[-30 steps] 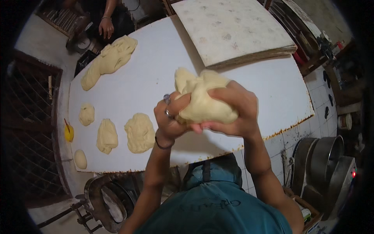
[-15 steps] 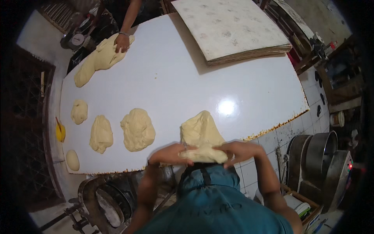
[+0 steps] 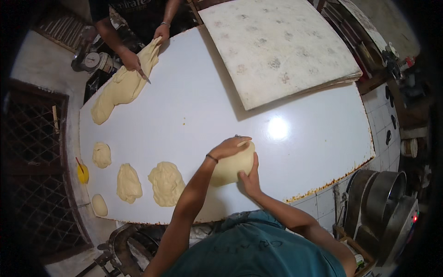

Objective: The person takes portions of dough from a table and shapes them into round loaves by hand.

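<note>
A pale, smooth piece of dough [image 3: 233,167] is between my two hands, over the white table in front of me. My left hand [image 3: 230,147] lies across its far upper side, with fingers curled over the edge. My right hand [image 3: 250,179] grips its right side, thumb toward me and fingers along the edge. Part of the dough is hidden under my left wrist. To the left lie a large dough lump [image 3: 166,183], a narrower lump [image 3: 128,183], a small lump [image 3: 102,155] and a smooth oval piece [image 3: 99,205].
Across the table [image 3: 194,99], a co-worker holds a knife [image 3: 145,76] against a long dough mass [image 3: 121,87]. A stack of pale, stained boards [image 3: 277,51] covers the far right. A yellow item [image 3: 82,173] sits by the left edge. Metal machinery [image 3: 378,203] stands at right.
My hands have moved forward from the table's near edge with the dough, which now looks smoother and more compact. The co-worker's second hand and a knife have come into view at the long dough.
</note>
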The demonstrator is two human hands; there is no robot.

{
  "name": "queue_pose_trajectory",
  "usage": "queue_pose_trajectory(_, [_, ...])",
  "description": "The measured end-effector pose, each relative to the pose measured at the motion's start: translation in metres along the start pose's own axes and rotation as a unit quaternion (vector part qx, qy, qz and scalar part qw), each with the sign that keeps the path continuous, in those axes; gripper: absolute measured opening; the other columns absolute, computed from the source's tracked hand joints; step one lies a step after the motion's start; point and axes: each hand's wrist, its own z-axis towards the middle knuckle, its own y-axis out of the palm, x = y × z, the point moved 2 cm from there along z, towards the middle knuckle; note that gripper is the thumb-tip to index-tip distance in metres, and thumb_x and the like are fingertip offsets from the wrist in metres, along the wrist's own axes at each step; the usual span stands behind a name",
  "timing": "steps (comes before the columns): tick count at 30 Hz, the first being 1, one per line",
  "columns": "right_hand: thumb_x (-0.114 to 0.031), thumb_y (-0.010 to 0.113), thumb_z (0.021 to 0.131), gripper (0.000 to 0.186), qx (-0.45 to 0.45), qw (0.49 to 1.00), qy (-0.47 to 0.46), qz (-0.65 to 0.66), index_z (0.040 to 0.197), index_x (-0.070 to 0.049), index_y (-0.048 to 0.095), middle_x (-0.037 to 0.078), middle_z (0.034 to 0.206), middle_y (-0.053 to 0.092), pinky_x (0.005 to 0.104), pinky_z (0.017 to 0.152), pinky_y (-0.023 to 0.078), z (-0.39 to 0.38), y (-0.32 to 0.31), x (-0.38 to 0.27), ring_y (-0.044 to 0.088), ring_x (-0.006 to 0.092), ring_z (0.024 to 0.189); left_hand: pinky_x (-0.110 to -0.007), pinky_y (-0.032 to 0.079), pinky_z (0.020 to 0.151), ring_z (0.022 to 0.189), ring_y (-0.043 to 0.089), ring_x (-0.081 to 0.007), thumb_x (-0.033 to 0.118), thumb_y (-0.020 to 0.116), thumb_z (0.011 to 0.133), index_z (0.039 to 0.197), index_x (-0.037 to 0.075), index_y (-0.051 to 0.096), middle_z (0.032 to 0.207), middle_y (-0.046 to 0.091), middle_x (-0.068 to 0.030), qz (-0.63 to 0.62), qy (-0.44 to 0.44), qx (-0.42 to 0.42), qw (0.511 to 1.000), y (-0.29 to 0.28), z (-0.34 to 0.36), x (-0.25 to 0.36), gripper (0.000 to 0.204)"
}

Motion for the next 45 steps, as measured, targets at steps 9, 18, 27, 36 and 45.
queue_pose_trajectory(9, [-0.029, 0.066, 0.081, 0.032, -0.192, 0.979, -0.059, -0.042, 0.094, 0.000, 0.062, 0.011, 0.084, 0.064, 0.0290, 0.069, 0.049, 0.071, 0.023, -0.151, 0.060, 0.0169, 0.075, -0.027, 0.045, 0.059, 0.064, 0.052, -0.0133, 0.038, 0.056, 0.088, 0.089, -0.003, 0.058, 0.073, 0.058, -0.0073, -0.253, 0.165, 0.329, 0.895, -0.014, -0.111, 0.042, 0.041])
queue_pose_trajectory(18, [-0.034, 0.066, 0.080, 0.035, -0.082, 0.969, 0.004, -0.233, 0.090, -0.001, 0.065, 0.017, 0.073, 0.062, 0.0351, 0.060, 0.048, -0.060, 0.020, -0.114, 0.062, 0.0305, 0.067, -0.037, 0.049, 0.060, 0.064, 0.063, -0.0308, 0.041, 0.061, 0.083, 0.085, -0.003, 0.062, 0.068, 0.061, -0.0217, -0.045, 0.055, 0.355, 0.932, 0.080, -0.181, 0.006, 0.044])
queue_pose_trajectory(27, [-0.044, 0.066, 0.077, 0.083, -0.014, 0.952, -0.106, -0.287, 0.139, -0.008, 0.025, 0.029, 0.141, 0.019, 0.0579, 0.099, 0.027, -0.110, 0.026, -0.059, 0.024, 0.0449, 0.129, -0.059, 0.026, 0.096, 0.122, 0.035, -0.0422, 0.044, 0.061, 0.080, 0.133, 0.003, 0.033, 0.135, 0.030, -0.0269, 0.106, 0.006, 0.315, 0.943, 0.100, -0.196, -0.023, 0.072])
queue_pose_trajectory(36, [-0.023, 0.051, 0.091, 0.045, 0.222, 0.939, -0.176, -0.193, 0.129, -0.002, 0.040, 0.025, 0.137, 0.024, 0.0460, 0.103, 0.026, 0.087, -0.012, -0.063, 0.022, 0.0370, 0.128, -0.044, 0.023, 0.105, 0.134, 0.020, -0.0332, 0.034, 0.041, 0.095, 0.134, -0.001, 0.034, 0.143, 0.024, -0.0228, -0.011, 0.004, 0.548, 0.837, -0.026, -0.056, -0.025, 0.053])
queue_pose_trajectory(45, [-0.030, 0.057, 0.087, 0.052, -0.007, 0.982, 0.164, 0.097, 0.127, 0.001, 0.040, 0.019, 0.116, 0.053, 0.0374, 0.091, 0.044, 0.086, 0.000, -0.044, 0.053, 0.0284, 0.109, -0.038, 0.038, 0.099, 0.119, 0.044, -0.0244, 0.050, 0.031, 0.094, 0.130, 0.002, 0.042, 0.133, 0.042, -0.0134, -0.566, -0.081, 0.212, 0.792, 0.018, -0.042, -0.065, 0.061])
